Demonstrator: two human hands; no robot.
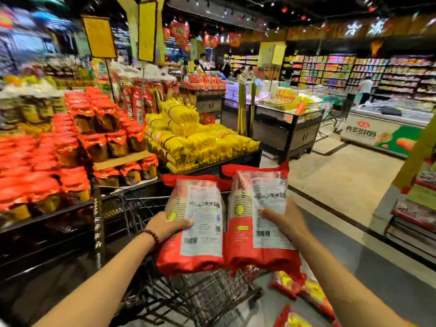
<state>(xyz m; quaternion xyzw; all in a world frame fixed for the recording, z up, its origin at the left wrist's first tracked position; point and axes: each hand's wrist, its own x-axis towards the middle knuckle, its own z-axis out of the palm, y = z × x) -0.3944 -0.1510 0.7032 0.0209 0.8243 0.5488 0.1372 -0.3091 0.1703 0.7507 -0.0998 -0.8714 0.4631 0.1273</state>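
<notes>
Display stand [70,138]: stacked red and yellow packets fill the shelving to the left, beyond the cart.
Freezer chest [382,135]: stands well apart, across the aisle to the right.
Cart [188,291]: a wire basket directly below both held packets; its visible mesh bottom is bare.
Loose packets [295,289]: red and yellow ones lie low at the right, beside the cart; whether they rest in it or on the floor cannot be told.
Left packet [200,232]: red, printed back panel upward, held above the cart and just beside its twin.
Right packet [262,220]: same kind, same attitude, slightly higher.
Left hand [165,228]: clamped on the left packet's near edge, thumb on top.
Right hand [283,220]: clasps the right packet, thumb across its label.
Bracelet [152,237]: dark beads on the left wrist.
Step in hand: probably loading the cart. Done well, each packet is lowered flat onto the mesh, side by side, then released.
</notes>
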